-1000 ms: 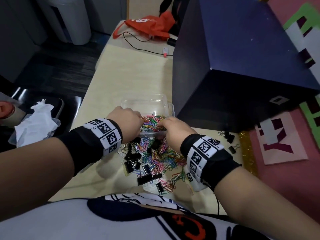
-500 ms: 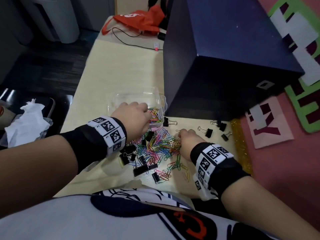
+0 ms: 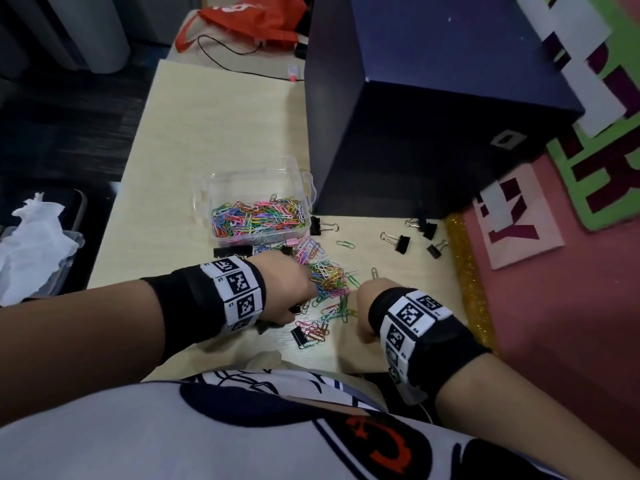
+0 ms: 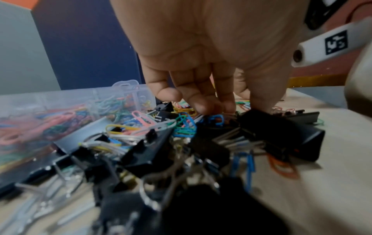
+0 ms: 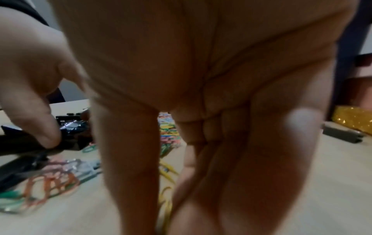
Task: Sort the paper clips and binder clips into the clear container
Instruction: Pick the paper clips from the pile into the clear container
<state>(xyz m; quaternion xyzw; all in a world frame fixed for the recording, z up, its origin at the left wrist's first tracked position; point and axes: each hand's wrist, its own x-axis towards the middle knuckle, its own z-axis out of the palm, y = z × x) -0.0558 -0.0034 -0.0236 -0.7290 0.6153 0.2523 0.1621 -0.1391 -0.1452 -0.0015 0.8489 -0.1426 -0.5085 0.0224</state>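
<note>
The clear container (image 3: 221, 183) stands mid-table, its near compartment full of coloured paper clips (image 3: 259, 218). In front of it lies a mixed pile of paper clips (image 3: 329, 277) and black binder clips (image 4: 153, 152). My left hand (image 3: 291, 285) is down on the pile's left side. In the left wrist view the left hand (image 4: 231, 108) pinches a black binder clip (image 4: 267, 122) between thumb and fingers. My right hand (image 3: 367, 306) is at the pile's right edge. Its thumb and curled fingers (image 5: 201, 182) close round a few yellow paper clips (image 5: 168, 171) on the table.
A big dark blue box (image 3: 433, 98) stands right behind the container. Loose binder clips (image 3: 400, 242) lie before it on the right. A gold glitter strip (image 3: 464, 271) edges the table. An orange bag (image 3: 249, 19) and a cable lie far back, white tissue (image 3: 31, 244) off the left.
A second ago both hands were at the container's near compartment. They have since drawn back to the pile on the table, the right hand furthest toward me.
</note>
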